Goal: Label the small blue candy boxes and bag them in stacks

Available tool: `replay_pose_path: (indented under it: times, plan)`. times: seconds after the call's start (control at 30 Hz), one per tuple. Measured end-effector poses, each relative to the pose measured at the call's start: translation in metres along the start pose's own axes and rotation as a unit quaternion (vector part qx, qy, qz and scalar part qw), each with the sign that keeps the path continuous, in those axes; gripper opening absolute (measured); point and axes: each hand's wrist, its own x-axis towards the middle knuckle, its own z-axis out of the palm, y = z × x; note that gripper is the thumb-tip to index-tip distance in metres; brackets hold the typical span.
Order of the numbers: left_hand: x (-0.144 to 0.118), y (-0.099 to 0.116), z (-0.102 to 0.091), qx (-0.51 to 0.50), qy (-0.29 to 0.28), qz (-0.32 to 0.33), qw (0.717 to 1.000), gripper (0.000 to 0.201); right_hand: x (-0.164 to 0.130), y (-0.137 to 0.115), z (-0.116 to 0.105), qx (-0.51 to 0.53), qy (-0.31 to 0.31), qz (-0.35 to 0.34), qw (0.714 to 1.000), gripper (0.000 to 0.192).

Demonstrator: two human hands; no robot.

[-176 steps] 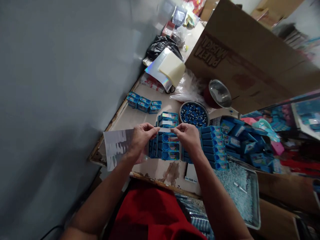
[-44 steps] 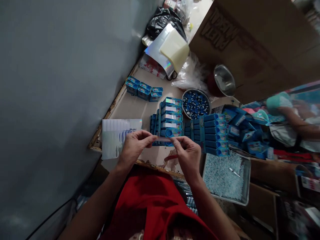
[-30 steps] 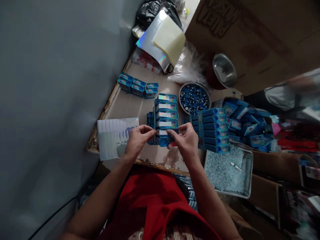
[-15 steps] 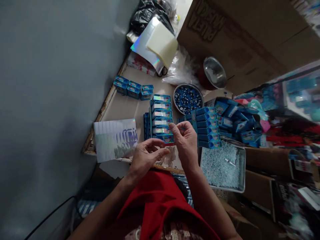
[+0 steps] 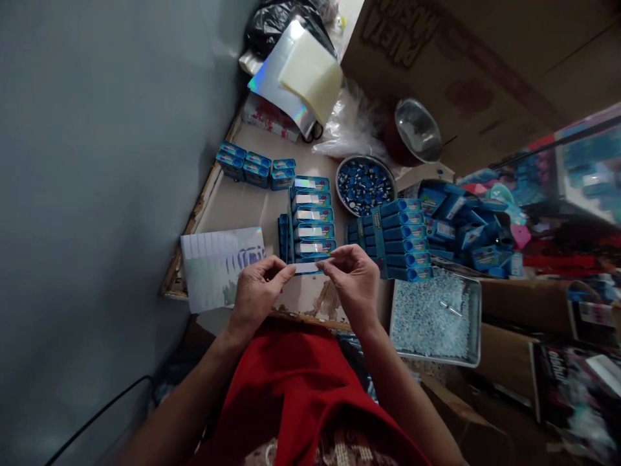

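A short whitish strip, like a sticker (image 5: 305, 267), is stretched between my two hands over the near end of a row of small blue boxes (image 5: 313, 231). My left hand (image 5: 259, 285) pinches the strip's left end with thumb and forefinger. At its other end, the fingertips of my right hand (image 5: 355, 277) are closed on it. Shiny strips lie across the tops of the boxes farther up the row. The nearest box is mostly hidden under the strip and fingers. Left of my left hand lie overlapping silvery sheets (image 5: 208, 268).
Another stack of blue boxes (image 5: 407, 239) stands right of my right hand, beside a metal tray (image 5: 478, 323) of pale beads. Behind are a round bowl (image 5: 341, 200) of blue pieces, small blue boxes (image 5: 256, 169), and a large cardboard box (image 5: 466, 77). A wall (image 5: 97, 194) bounds the left.
My left hand has gone from loosely parted fingers to a pinch and shifted left. The whitish strip now shows between both hands above the nearest box. The view has shifted slightly.
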Motion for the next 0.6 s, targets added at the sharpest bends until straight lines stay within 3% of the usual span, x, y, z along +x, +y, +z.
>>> replay_pose_path:
  times: [0.17, 0.27, 0.33, 0.4, 0.5, 0.53, 0.6]
  plan:
    - [0.013, -0.016, 0.005, -0.011, -0.008, -0.024, 1.0, 0.036, 0.005, 0.008, 0.005, -0.104, -0.001, -0.055, 0.993, 0.025]
    - [0.024, -0.034, 0.014, -0.082, -0.044, -0.078, 0.993, 0.042, 0.011, 0.014, 0.0, -0.213, 0.054, -0.109, 0.969, 0.03]
    - [0.033, -0.048, 0.02, -0.115, -0.062, -0.133, 0.983, 0.048, 0.019, 0.022, -0.006, -0.193, 0.059, -0.071, 0.977, 0.04]
    - [0.041, -0.059, 0.023, -0.089, -0.016, -0.144, 0.985, 0.054, 0.028, 0.031, -0.014, -0.077, 0.002, 0.034, 0.996, 0.053]
    - [0.05, -0.062, 0.022, -0.039, 0.131, -0.029, 0.99, 0.053, 0.043, 0.04, -0.02, 0.118, -0.066, 0.147, 0.98, 0.07]
    - [0.053, -0.059, 0.021, -0.047, 0.157, 0.02, 0.986, 0.052, 0.047, 0.04, -0.019, 0.155, -0.07, 0.149, 0.974, 0.071]
    - [0.057, -0.046, 0.025, -0.08, 0.147, 0.082, 0.982, 0.058, 0.057, 0.036, -0.011, 0.171, -0.076, 0.113, 0.976, 0.066]
